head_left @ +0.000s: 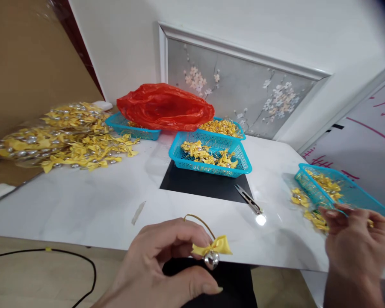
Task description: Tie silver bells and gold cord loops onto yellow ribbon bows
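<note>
- I see my left hand (167, 265) pinching a satin yellow bow (215, 247) between thumb and forefinger, just over the table's near edge. The bow carries a round silver bell and a thin gold wire loop.
- My right hand (356, 241) curls at the right basket (359, 194), a turquoise mesh tray; I cannot tell whether it grips anything.
- The centre basket (211, 169) holds similar bows.
- A crinkled red bag (165, 107) lies behind.
- The table (83, 201) is glossy white marble; the wall panel (244, 94) is grey and floral.

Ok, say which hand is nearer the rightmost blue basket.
Right. The right hand is at the basket; the left hand, holding a yellow bow, is far left of it.
</note>
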### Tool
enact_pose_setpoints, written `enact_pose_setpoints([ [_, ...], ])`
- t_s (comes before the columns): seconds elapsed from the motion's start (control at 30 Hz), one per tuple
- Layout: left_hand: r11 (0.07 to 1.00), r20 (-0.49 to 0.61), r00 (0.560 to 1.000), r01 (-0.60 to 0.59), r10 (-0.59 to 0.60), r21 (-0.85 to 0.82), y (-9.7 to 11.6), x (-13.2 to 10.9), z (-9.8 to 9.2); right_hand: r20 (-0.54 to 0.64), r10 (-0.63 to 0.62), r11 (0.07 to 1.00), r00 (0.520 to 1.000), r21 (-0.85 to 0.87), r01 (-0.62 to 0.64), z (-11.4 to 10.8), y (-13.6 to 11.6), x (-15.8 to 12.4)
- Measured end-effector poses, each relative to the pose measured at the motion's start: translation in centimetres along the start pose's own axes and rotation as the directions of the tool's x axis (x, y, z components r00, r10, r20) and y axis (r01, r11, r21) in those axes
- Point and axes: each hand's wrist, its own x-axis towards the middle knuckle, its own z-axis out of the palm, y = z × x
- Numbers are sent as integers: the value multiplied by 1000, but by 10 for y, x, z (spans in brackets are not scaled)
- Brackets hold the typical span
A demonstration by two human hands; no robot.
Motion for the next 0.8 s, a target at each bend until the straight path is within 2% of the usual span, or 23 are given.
enact_pose_setpoints([
  [0.07,1000,-7,1000,6,-6,5,-1,-1,0,129,-21,999,991,43,15,8,-1,-18],
  [0.13,1000,-31,999,-12,13,26,-3,-1,-1,276,-3,997,961,75,-18,16,-3,-39],
  [0.3,992,-155,987,-34,53,119,-7,-1,0,549,79,991,832,49,-126,32,-13,-89],
  [0.37,989,-166,985,-23,47,143,-7,-1,0,665,119,981,737,34,-190,35,-16,-104],
  [0.5,988,-120,992,-4,23,155,-7,1,-3,847,197,961,494,-66,-269,35,-20,-125],
  [0.63,985,-9,1000,-2,4,172,-11,6,-10,950,288,923,121,-242,-298,35,-31,-136],
  [0.67,984,20,1000,-14,10,180,-12,8,-12,954,294,920,54,-267,-286,35,-34,-137],
  [0.7,982,47,999,-29,20,186,-13,9,-13,957,288,928,22,-274,-252,36,-38,-139],
  [0.73,981,66,997,-46,34,187,-14,10,-14,962,271,945,18,-263,-193,37,-42,-141],
  [0.8,979,88,994,-78,62,188,-15,11,-15,978,204,979,51,-202,-40,40,-48,-146],
])
